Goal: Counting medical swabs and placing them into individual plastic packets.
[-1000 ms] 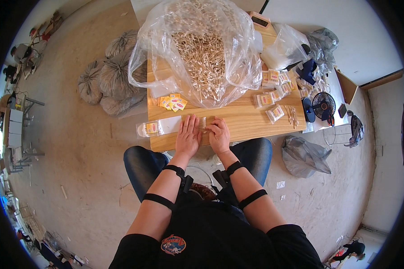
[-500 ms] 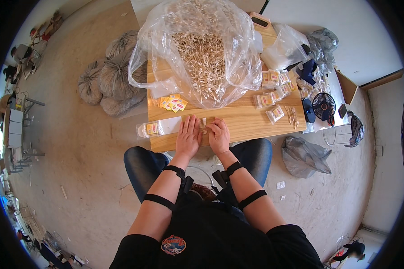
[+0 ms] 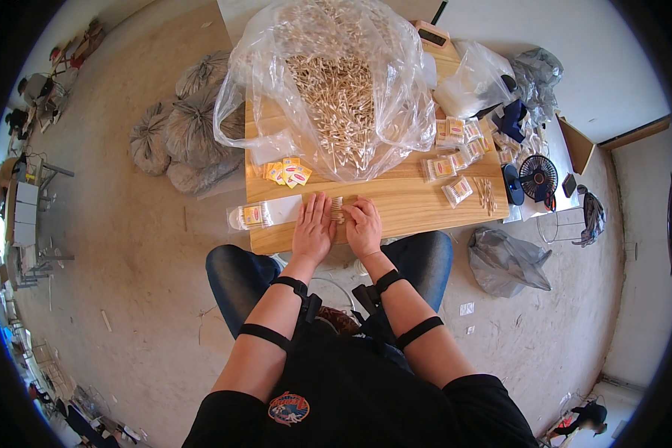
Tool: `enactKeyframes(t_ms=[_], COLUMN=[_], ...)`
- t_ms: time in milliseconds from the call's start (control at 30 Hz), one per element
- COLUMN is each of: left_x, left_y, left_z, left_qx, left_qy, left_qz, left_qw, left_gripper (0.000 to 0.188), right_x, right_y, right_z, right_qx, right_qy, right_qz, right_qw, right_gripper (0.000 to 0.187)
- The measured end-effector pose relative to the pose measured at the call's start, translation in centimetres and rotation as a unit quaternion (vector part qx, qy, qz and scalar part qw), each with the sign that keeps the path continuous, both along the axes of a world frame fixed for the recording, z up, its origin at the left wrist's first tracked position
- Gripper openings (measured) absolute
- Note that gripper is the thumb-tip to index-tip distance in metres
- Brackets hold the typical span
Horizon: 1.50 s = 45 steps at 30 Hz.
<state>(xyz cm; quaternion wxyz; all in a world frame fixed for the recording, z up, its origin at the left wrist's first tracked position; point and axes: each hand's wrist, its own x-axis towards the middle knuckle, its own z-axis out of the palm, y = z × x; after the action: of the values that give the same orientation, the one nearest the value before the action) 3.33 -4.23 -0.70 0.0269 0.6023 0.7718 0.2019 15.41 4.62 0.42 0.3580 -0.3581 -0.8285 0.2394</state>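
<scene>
A small row of cotton swabs (image 3: 337,210) lies on the wooden table (image 3: 411,216) between my two hands. My left hand (image 3: 316,225) rests flat, fingers stretched out, along the row's left side and over the end of a white strip (image 3: 284,209). On the right side, my right hand (image 3: 364,228) has its fingers bent and pinched at the ends of the swabs; its fingertips are partly hidden. Past the strip's left end lies a clear packet of swabs (image 3: 252,216) with a yellow label. Orange-yellow cards (image 3: 288,172) are fanned out beyond my left hand.
A large clear bag (image 3: 235,119) full of loose swabs (image 3: 332,104) covers the far table. Filled packets (image 3: 457,191) and loose swabs (image 3: 485,195) lie at right. Farther right are a black fan (image 3: 538,176) and a grey bag (image 3: 508,261) on the floor. Stuffed sacks (image 3: 200,123) stand left.
My right hand has shifted very slightly, its fingers moving a little at the swabs. My left hand stays flat in place.
</scene>
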Motion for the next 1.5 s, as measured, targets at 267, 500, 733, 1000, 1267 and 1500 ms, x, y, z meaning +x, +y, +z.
enactKeyframes(t_ms=[267,500,733,1000,1267,1500], left_x=[0.0,0.0,-0.2,-0.2,0.0,0.1], left_y=[0.0,-0.1,0.1,-0.1,0.2,-0.2], left_z=[-0.1,-0.4,-0.4,-0.3,-1.1,-0.5], left_qx=[-0.01,-0.013,-0.011,-0.005,-0.003,-0.046], left_qy=[0.002,0.005,0.011,0.005,-0.003,0.012], left_qz=[0.0,-0.001,0.005,0.002,-0.009,-0.001], left_qw=[1.0,1.0,1.0,1.0,1.0,0.999], left_gripper=[0.059,0.058,0.058,0.057,0.054,0.052], right_x=[0.0,0.0,-0.3,-0.3,0.2,0.7], right_y=[0.0,-0.2,-0.2,-0.4,0.2,-1.1], right_z=[-0.3,-0.1,0.2,0.1,0.4,0.0], right_qx=[-0.004,-0.013,-0.005,-0.015,0.049,0.058], right_qy=[-0.016,-0.044,-0.06,-0.096,-0.234,-0.226], right_qz=[-0.017,-0.01,-0.016,-0.009,0.118,0.106], right_qw=[1.0,0.999,0.998,0.995,0.964,0.967], right_gripper=[0.022,0.027,0.031,0.038,0.059,0.057])
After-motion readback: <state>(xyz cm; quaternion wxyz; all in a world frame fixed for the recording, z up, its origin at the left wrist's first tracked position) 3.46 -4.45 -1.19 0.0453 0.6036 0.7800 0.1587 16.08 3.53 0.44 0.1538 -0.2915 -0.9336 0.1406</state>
